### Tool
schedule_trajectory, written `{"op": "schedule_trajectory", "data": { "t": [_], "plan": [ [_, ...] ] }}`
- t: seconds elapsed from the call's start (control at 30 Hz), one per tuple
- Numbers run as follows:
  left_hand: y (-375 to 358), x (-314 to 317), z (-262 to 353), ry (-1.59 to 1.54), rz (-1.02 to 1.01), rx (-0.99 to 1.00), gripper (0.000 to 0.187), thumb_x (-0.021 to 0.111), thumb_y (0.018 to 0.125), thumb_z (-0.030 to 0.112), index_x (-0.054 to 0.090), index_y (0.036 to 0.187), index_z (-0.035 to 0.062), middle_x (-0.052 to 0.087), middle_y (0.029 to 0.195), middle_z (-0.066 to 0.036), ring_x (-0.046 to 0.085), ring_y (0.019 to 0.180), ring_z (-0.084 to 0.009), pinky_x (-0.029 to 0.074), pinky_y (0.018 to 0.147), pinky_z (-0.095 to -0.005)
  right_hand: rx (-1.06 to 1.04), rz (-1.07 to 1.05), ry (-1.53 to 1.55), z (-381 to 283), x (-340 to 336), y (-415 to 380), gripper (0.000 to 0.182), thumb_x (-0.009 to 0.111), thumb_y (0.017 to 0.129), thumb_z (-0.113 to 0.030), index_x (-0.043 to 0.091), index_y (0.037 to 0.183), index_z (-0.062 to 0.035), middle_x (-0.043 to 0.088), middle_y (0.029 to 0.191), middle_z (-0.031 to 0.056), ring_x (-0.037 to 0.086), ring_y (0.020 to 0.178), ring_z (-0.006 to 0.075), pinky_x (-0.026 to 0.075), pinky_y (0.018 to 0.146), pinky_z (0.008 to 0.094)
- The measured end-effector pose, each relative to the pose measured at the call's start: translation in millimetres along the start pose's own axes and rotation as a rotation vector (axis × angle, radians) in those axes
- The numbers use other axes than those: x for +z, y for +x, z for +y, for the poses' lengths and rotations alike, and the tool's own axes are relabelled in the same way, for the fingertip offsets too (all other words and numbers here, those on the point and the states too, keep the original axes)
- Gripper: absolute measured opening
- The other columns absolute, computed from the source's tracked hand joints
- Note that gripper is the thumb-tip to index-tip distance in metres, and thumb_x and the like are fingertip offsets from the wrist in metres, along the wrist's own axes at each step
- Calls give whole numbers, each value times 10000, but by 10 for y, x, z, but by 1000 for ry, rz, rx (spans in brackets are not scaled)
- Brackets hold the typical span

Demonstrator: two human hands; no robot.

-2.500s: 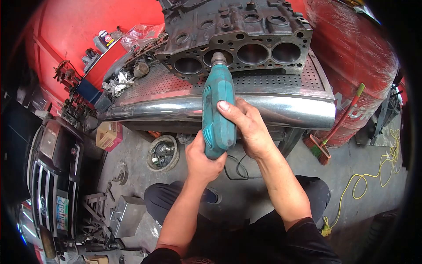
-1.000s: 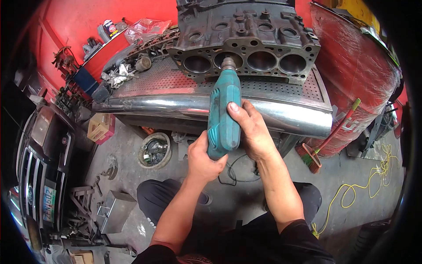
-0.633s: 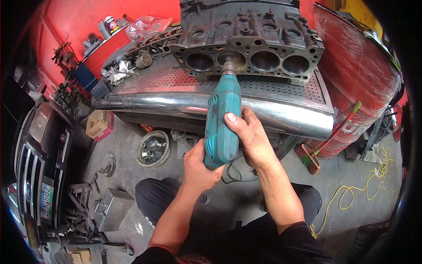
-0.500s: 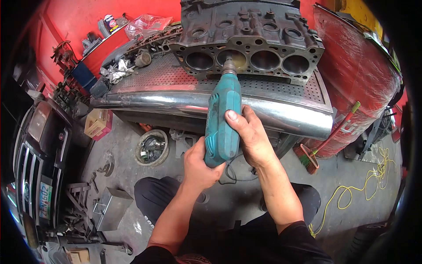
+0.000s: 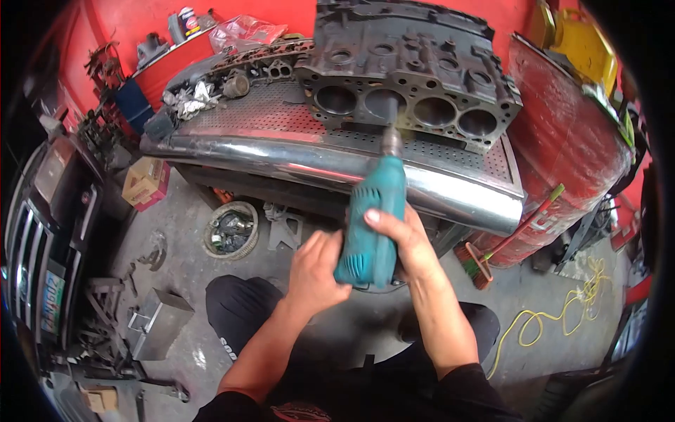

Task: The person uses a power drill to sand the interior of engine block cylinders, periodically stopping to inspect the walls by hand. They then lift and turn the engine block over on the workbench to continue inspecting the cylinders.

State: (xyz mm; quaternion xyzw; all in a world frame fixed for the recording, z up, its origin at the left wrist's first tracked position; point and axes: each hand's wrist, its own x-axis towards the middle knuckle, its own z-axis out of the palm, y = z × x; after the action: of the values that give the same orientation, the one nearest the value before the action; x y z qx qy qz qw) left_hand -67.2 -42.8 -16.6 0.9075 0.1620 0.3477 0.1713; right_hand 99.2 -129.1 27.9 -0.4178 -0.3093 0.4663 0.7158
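Observation:
Both hands hold a teal power drill (image 5: 377, 218) that points away from me. My left hand (image 5: 318, 271) is closed around its rear, with the grip hidden beneath the body. Along the drill's right side, my right hand (image 5: 411, 243) wraps it with the thumb on top. A grey, blurred attachment sticks out of the metal chuck (image 5: 391, 143) and overlaps the second bore from the left. That bore is in the engine block (image 5: 408, 83), whose deck with several open cylinder bores faces me.
The block rests on a perforated metal bench (image 5: 260, 112) with a rounded shiny front edge (image 5: 281, 160). A cylinder head (image 5: 246, 60) lies behind at left. On the floor are a basket of parts (image 5: 232, 228), a metal box (image 5: 162, 323), a broom (image 5: 478, 261) and a yellow cord (image 5: 534, 327).
The drill has come back toward me, and its chuck now sits lower, farther from the bore. My view has turned slightly, so the block appears tilted. Both hands keep their hold.

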Motion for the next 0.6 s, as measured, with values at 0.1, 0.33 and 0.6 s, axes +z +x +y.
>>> {"op": "schedule_trajectory", "data": {
  "t": [0.1,0.33,0.6],
  "plan": [
    [-288,-8,42,6,-161,-13,932,824,584,201,479,1409,-60,611,1199,-217,555,1194,-384,480,990,-450,10,77,-57,210,-28,-316,669,734,787,-325,545,1298,63,669,1154,200,680,1011,279,572,893,405],
    [113,31,4,-827,-396,7,845,808,824,205,387,1516,-36,679,1217,-215,668,1107,-316,492,1043,-430,-292,521,-81,239,-443,-1539,1084,712,645,-369,298,1543,75,637,1148,270,673,1005,382,566,923,471],
    [1788,705,1,-1597,7,-149,943,674,860,70,90,1580,-105,753,973,-185,713,857,-165,552,788,-278,-466,859,-127,539,-1164,-2339,627,644,829,-373,565,1334,-8,649,1236,219,603,1198,384,411,1125,518]
  ]
}}
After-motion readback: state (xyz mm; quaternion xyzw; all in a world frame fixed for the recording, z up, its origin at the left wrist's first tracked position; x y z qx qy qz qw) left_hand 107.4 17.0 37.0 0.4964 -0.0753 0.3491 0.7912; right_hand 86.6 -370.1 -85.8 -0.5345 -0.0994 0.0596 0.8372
